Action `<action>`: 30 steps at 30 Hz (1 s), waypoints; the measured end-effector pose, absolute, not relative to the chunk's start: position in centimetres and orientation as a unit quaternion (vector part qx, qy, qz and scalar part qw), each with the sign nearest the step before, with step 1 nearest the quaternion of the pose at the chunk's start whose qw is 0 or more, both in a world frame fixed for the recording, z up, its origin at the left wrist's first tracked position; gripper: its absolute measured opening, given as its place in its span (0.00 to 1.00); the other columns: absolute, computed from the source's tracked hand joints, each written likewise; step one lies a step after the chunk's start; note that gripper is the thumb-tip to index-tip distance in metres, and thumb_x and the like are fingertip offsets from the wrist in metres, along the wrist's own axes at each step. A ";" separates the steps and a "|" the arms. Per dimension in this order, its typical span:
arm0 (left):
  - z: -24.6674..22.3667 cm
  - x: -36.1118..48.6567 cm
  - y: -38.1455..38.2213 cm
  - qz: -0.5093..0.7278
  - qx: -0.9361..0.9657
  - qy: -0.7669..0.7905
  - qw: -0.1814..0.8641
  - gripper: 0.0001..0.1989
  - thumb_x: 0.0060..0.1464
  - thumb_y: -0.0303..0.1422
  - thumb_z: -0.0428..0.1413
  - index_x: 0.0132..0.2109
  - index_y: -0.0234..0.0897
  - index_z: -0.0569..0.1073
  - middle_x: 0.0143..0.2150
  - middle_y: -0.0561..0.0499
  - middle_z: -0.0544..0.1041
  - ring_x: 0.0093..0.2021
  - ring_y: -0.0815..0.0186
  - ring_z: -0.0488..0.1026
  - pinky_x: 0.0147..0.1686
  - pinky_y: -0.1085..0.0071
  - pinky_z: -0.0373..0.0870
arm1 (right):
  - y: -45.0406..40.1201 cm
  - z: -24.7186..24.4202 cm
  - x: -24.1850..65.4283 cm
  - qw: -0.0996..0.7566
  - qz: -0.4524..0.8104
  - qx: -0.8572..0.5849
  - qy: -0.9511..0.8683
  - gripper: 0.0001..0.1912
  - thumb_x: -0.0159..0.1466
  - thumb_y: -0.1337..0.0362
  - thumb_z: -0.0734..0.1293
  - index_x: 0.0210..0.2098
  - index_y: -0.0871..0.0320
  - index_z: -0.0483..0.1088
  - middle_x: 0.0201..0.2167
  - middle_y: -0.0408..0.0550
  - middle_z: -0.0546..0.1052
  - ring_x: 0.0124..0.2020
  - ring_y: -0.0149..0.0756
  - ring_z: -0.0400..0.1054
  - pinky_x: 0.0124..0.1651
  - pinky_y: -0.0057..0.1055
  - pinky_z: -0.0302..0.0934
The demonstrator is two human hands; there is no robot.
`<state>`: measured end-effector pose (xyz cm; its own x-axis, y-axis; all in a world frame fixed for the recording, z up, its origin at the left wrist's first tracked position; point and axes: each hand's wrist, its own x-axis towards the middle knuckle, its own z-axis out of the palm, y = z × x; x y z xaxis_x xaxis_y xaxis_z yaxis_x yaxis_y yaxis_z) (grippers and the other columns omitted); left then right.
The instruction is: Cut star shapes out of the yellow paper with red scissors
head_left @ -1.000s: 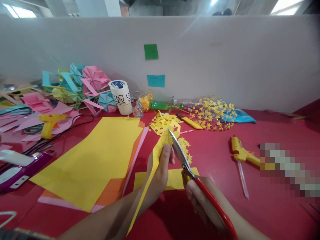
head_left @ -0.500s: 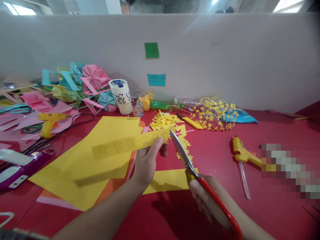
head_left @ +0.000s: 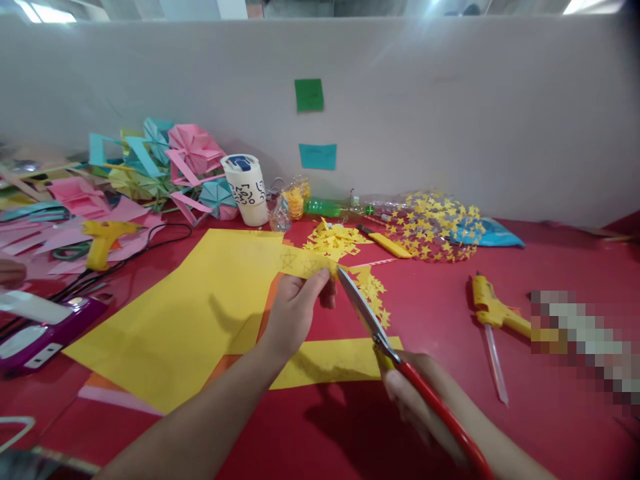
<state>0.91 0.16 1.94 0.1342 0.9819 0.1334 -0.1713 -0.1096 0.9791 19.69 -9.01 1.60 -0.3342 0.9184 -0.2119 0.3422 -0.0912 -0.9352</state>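
Note:
My left hand (head_left: 295, 303) pinches a yellow paper strip (head_left: 295, 261) with stars drawn on it. The strip's far left part is hard to tell from the yellow sheet (head_left: 200, 300) behind it. In my right hand (head_left: 415, 393) are scissors (head_left: 363, 303) with red handles, their blade tips at the strip's right end. Below both hands lies another yellow strip (head_left: 335, 363) on the red table (head_left: 310, 427). Cut yellow stars (head_left: 373, 293) lie just beyond the scissors, close to a pile of yellow paper scraps (head_left: 333, 237).
Yellow glue guns lie at right (head_left: 485, 300) and left (head_left: 103, 243). Behind are a yellow cutter (head_left: 390, 245), a green bottle (head_left: 325, 208), a white cup (head_left: 246, 190) and folded paper flowers (head_left: 195, 150). Another person's hand (head_left: 11, 273) shows beside a purple power strip (head_left: 55, 333).
Less of the strip shows left of my left hand, and its drawn stars are clearer. The scissors remain at its right end. Another person's hand has appeared at the left edge.

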 end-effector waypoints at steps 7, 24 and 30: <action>3.1 0.2 0.5 0.494 0.570 0.420 0.505 0.18 0.58 0.35 0.52 0.21 0.35 0.71 0.18 0.53 0.70 0.20 0.72 0.67 0.23 0.75 0.64 | -8.9 2.0 20.4 0.243 0.559 -0.532 -0.588 0.30 0.60 0.33 0.60 0.25 0.55 0.57 0.16 0.37 0.62 0.12 0.23 0.51 0.15 0.24 0.41; 3.4 -0.1 0.7 0.458 0.585 0.429 0.514 0.19 0.57 0.36 0.53 0.19 0.35 0.71 0.16 0.53 0.69 0.18 0.72 0.66 0.23 0.74 0.65 | -8.3 0.0 21.0 0.243 0.563 -0.534 -0.582 0.28 0.62 0.38 0.62 0.23 0.56 0.58 0.15 0.37 0.63 0.12 0.23 0.54 0.13 0.21 0.42; 2.7 -0.7 1.4 0.463 0.577 0.396 0.544 0.18 0.56 0.36 0.55 0.19 0.35 0.72 0.16 0.54 0.69 0.17 0.73 0.65 0.21 0.75 0.63 | -8.1 0.5 21.6 0.185 0.576 -0.549 -0.577 0.27 0.61 0.39 0.63 0.23 0.56 0.57 0.14 0.35 0.58 0.12 0.23 0.52 0.14 0.21 0.42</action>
